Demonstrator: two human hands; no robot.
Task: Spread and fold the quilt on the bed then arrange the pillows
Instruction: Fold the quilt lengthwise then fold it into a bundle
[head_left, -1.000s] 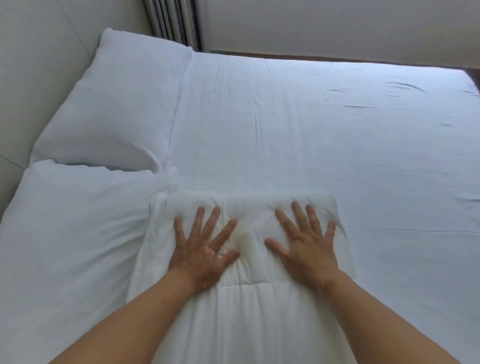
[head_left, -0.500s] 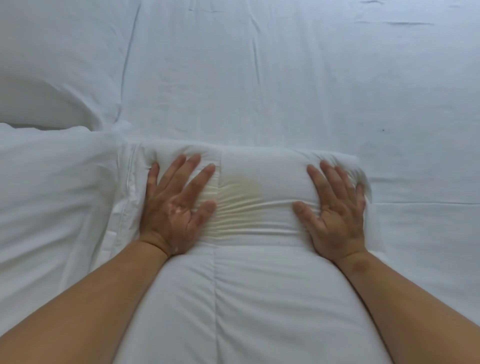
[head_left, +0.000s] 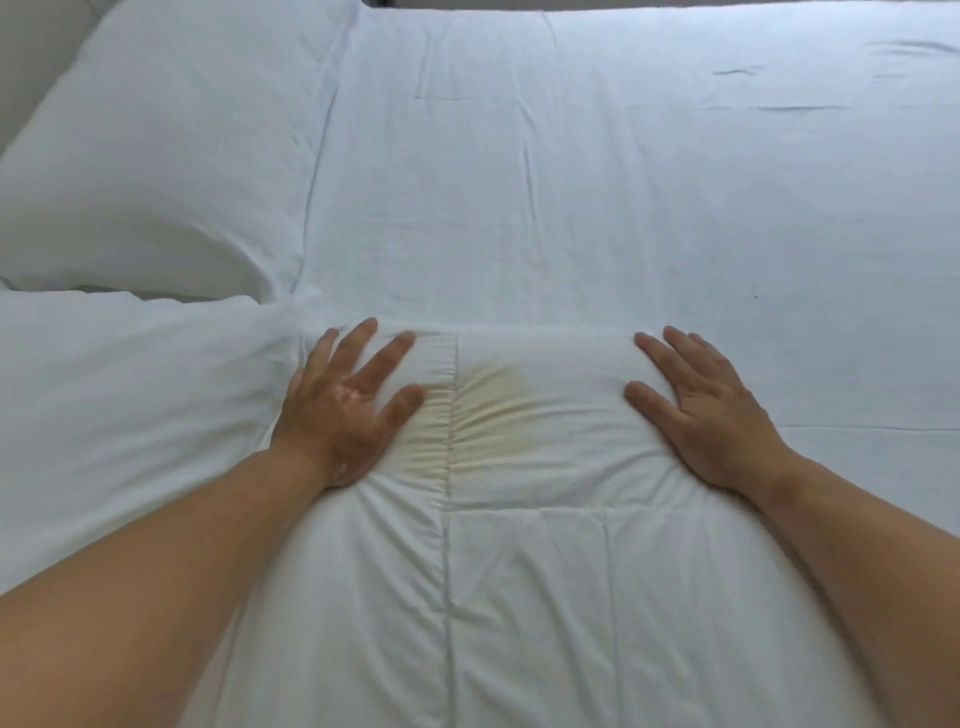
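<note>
the bed (head_left: 623, 182) is white with small wrinkles. two white pillows lie on its left side, the far pillow (head_left: 166, 156) and the near pillow (head_left: 130, 405), touching each other. the folded white quilt (head_left: 519, 597) lies just beside the near pillow.

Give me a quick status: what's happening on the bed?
Both flat, open: left hand, right hand pressing the far end of the folded quilt. A yellowish stain between them. Left of it: near pillow, far pillow.
</note>
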